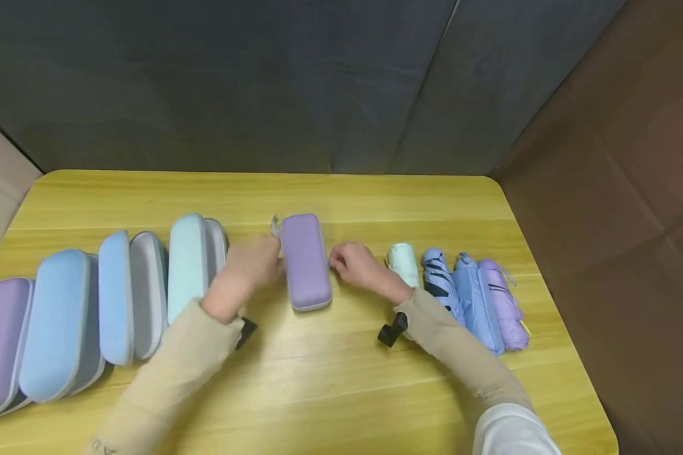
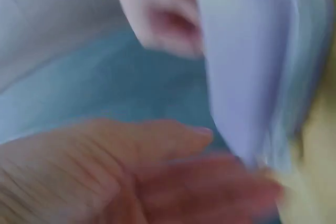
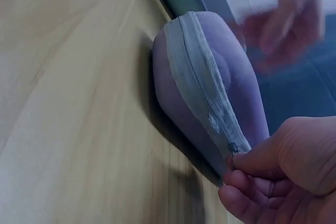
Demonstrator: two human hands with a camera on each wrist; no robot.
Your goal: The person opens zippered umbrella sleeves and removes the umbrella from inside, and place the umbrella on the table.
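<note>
A purple zip case [image 1: 307, 262] stands in the middle of the table, its light grey zipper band [image 3: 202, 72] facing my right hand [image 1: 360, 264] in the right wrist view. Thumb and fingers of that hand pinch the small zipper pull [image 3: 234, 148] at one end of the band. On the case's other side is my left hand [image 1: 252, 262], near a strap loop [image 1: 275, 226]. Motion blurs this hand in both wrist views; its thumb and fingers look extended, with nothing seen in their grasp. Whether it touches the case I cannot tell.
Along the left stand several partly unzipped cases: purple [image 1: 2, 347], blue [image 1: 57, 322], a smaller blue [image 1: 116, 297] and mint [image 1: 186, 265]. To the right lie folded umbrellas: mint [image 1: 404, 262], striped blue [image 1: 441, 278], plain blue [image 1: 478, 303] and purple [image 1: 506, 309], partly behind my right forearm.
</note>
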